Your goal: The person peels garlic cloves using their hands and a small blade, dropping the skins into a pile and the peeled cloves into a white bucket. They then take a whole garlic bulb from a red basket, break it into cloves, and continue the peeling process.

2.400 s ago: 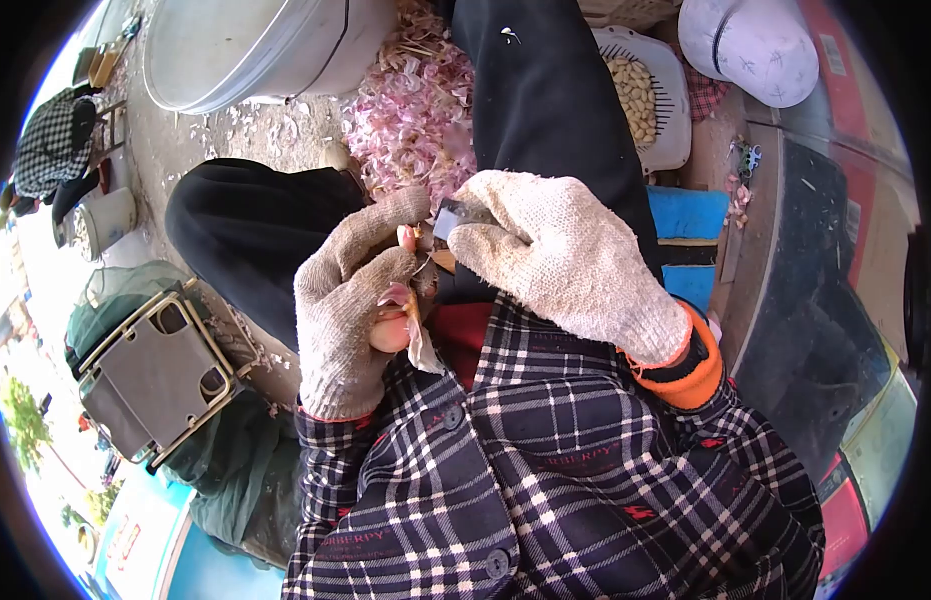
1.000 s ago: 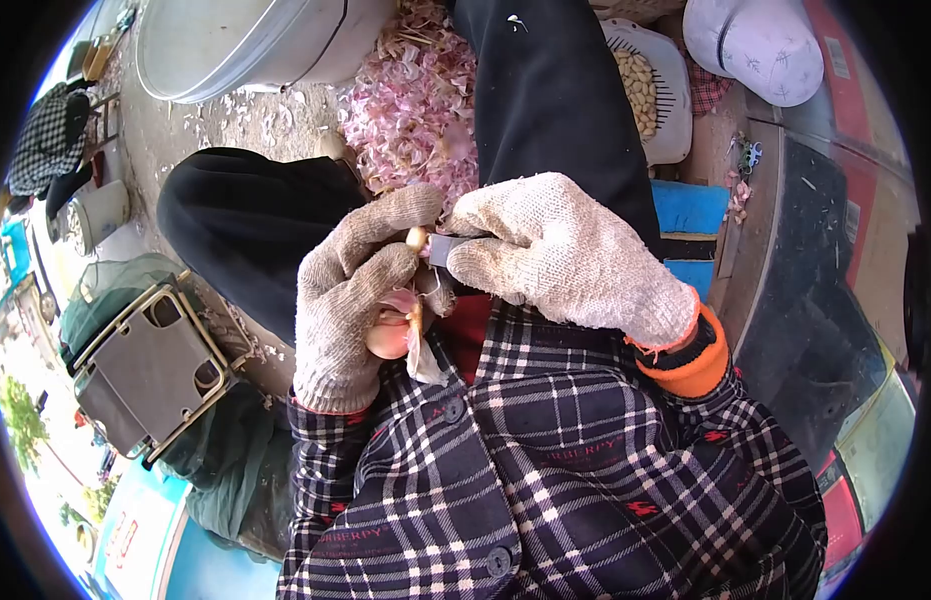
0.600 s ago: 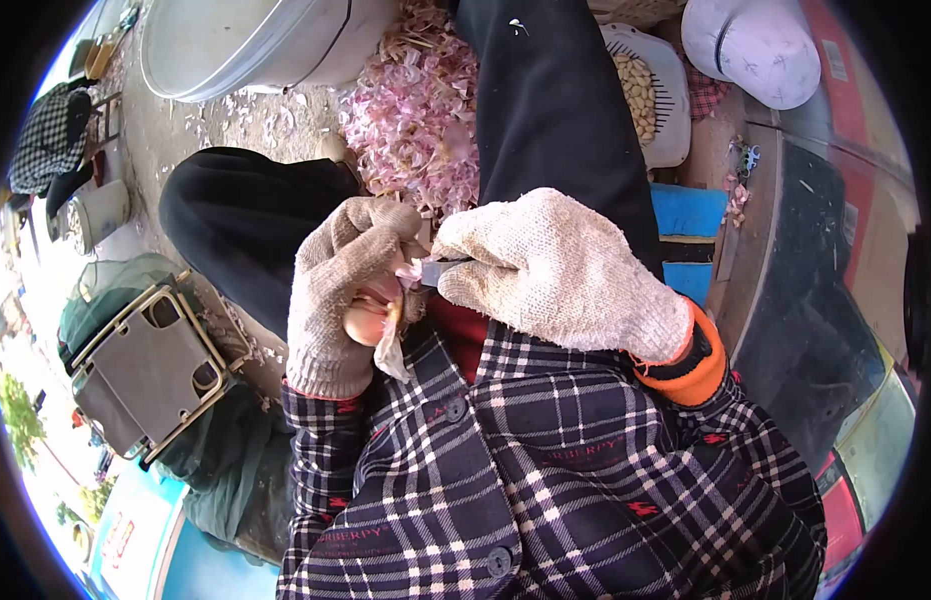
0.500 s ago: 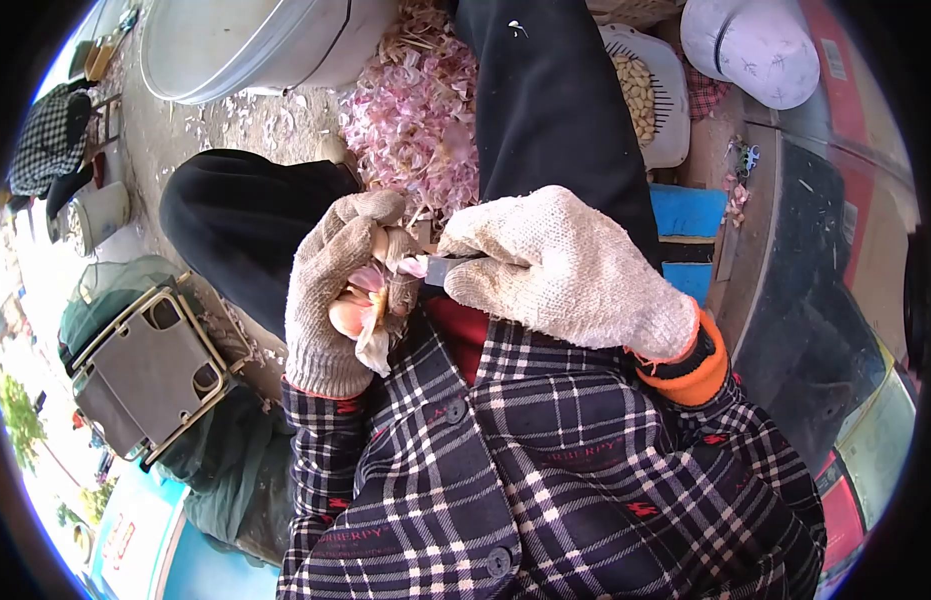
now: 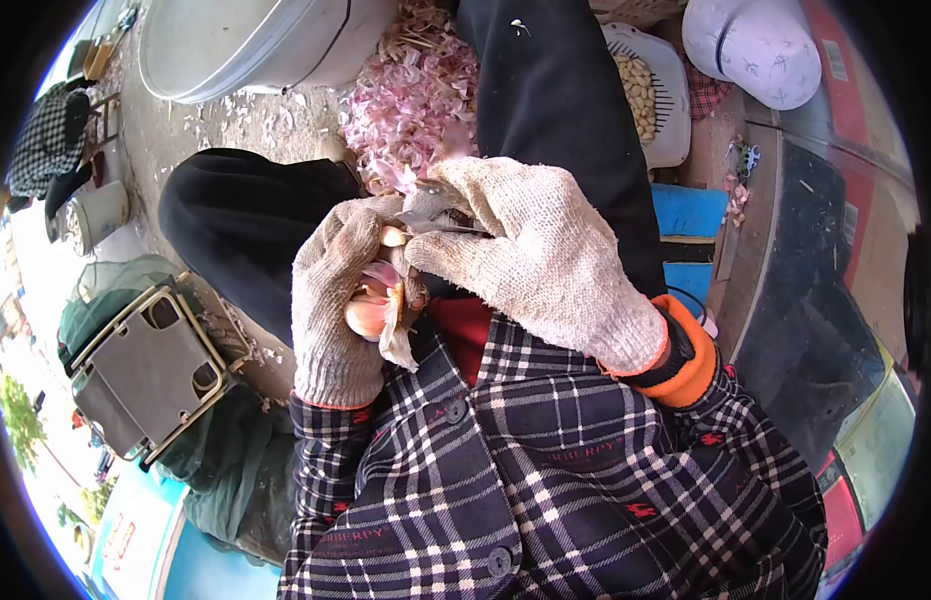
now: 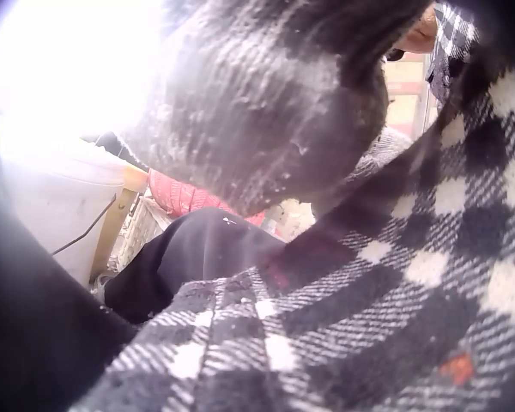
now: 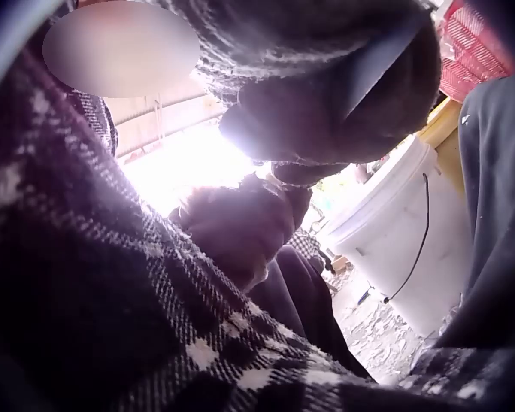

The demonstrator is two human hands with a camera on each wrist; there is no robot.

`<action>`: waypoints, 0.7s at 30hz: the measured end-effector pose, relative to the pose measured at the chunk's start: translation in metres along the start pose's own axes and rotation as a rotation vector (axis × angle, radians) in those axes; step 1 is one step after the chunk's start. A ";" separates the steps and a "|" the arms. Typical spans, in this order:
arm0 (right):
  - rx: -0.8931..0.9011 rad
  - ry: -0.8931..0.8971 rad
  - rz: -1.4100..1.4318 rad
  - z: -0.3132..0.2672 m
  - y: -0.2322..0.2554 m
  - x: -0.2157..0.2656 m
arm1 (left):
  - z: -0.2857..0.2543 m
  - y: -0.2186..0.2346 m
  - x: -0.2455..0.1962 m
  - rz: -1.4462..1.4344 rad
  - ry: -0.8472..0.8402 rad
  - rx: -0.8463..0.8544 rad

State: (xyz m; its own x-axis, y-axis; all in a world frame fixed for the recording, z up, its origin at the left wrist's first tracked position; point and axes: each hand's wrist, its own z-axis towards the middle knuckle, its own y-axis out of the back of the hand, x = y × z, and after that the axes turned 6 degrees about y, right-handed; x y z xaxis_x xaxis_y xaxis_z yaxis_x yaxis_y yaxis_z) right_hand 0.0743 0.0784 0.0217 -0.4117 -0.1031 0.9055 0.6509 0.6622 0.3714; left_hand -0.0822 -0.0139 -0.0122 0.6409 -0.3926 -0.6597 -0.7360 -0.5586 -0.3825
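Observation:
My gloved left hand (image 5: 330,290) holds a partly broken garlic bulb (image 5: 367,315) in the palm, pink skin and a pale dry flap hanging off it. Between its thumb and fingertips sits a single garlic clove (image 5: 392,236), its pale flesh showing. My gloved right hand (image 5: 555,260) grips a small knife with a flat grey blade (image 5: 440,228), the blade lying right beside the clove. Fingers hide its handle. A loose pink peel (image 5: 390,175) shows just beyond the fingertips. In the right wrist view the blade (image 7: 386,69) appears as a bright wedge against the dark glove.
A heap of pink garlic skins (image 5: 410,100) lies on the ground ahead, between the legs. Left of it stands a large white bucket (image 5: 315,60). A white basket (image 5: 670,120) of peeled cloves is beyond the right leg. A folding chair (image 5: 155,375) stands at left.
The right hand has moved left and forward over the left fingertips, carrying the knife. A strip of pink peel has come away beyond the fingers. The clove now shows more bare flesh.

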 end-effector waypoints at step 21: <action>-0.140 -0.006 0.096 0.006 -0.023 -0.014 | -0.010 -0.011 -0.010 -0.047 0.112 0.128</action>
State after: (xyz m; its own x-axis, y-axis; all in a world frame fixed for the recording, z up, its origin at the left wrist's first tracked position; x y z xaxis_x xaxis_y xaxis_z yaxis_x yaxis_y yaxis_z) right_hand 0.0620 0.0691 -0.0009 -0.3470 -0.0397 0.9370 0.7698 0.5586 0.3087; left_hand -0.0782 -0.0113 0.0047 0.6900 -0.4517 -0.5656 -0.7221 -0.4834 -0.4949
